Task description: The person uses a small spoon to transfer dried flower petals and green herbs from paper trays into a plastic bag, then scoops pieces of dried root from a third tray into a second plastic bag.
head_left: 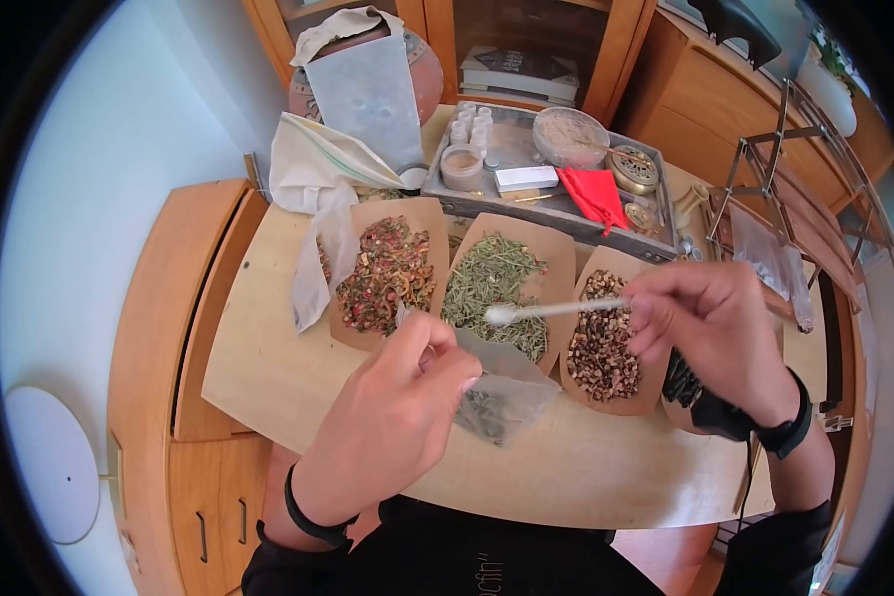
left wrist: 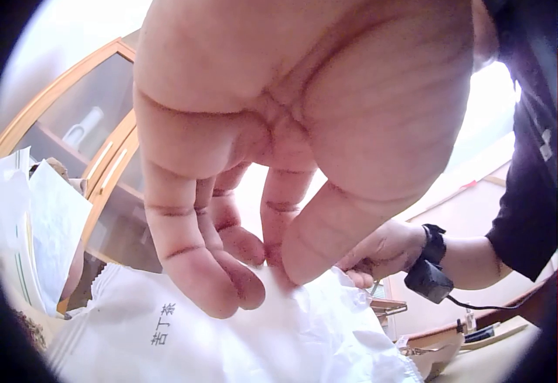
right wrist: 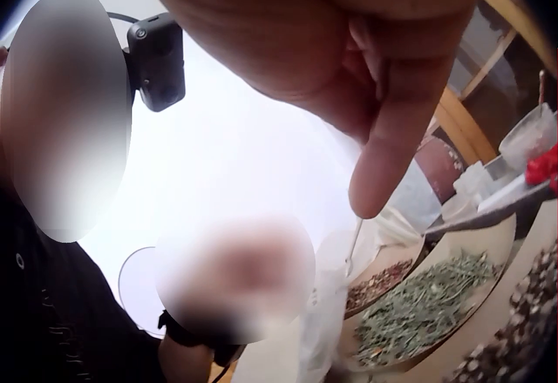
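Left hand [head_left: 392,402]: I see it pinching the plastic bag [head_left: 507,397] near its top.
Plastic bag: above the near worktop [head_left: 566,487], dark green bits inside.
Right hand [head_left: 710,323]: I see it pinching the white spoon [head_left: 556,310] by its handle.
White spoon: tip pointing left, over the green herb [head_left: 487,268].
Right of that: brown pieces [head_left: 603,372].
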{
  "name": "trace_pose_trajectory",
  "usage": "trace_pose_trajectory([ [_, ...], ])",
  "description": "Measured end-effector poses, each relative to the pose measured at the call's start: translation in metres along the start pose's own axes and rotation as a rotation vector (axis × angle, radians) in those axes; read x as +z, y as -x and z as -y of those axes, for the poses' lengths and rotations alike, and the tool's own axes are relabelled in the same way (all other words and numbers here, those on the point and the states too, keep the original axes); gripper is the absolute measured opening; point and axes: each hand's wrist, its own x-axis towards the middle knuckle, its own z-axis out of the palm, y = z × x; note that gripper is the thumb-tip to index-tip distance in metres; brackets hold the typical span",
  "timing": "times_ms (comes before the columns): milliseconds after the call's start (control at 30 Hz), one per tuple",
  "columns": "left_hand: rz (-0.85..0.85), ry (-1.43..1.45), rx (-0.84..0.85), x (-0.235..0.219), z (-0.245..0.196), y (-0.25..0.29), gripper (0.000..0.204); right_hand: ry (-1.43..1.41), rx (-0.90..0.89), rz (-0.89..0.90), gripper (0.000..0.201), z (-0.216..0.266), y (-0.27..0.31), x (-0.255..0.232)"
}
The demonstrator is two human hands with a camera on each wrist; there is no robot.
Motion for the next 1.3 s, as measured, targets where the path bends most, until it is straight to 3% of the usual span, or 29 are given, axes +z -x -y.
trace_pose_trajectory([
  [33, 0.001, -0.001, -0.003, 0.000, -0.001, 0.001, 0.007, 0.056, -0.078, -0.051, 0.010, -0.002, -0.005, -0.002],
  [200, 0.004, -0.002, -0.011, -0.002, -0.002, 0.003, 0.007, 0.231, -0.080, -0.066, 0.010, -0.038, -0.031, -0.013],
  [467, 0.003, -0.005, 0.002, -0.002, -0.001, 0.003, 0.007, -0.138, 0.248, 0.193, 0.014, -0.068, -0.054, 0.004],
  [667, -0.004, -0.003, -0.011, -0.002, 0.000, 0.003, 0.007, -0.298, 0.336, 0.160, 0.016, -0.075, -0.055, 0.002],
  [1067, -0.018, 0.004, -0.015, 0.002, 0.001, 0.000, 0.007, -0.346, 0.298, 0.133, 0.017, -0.071, -0.050, -0.009],
  [1300, -0.025, -0.002, 0.048, 0.003, 0.003, -0.001, 0.010, -0.299, 0.271, 0.171, 0.016, -0.026, -0.030, -0.015],
])
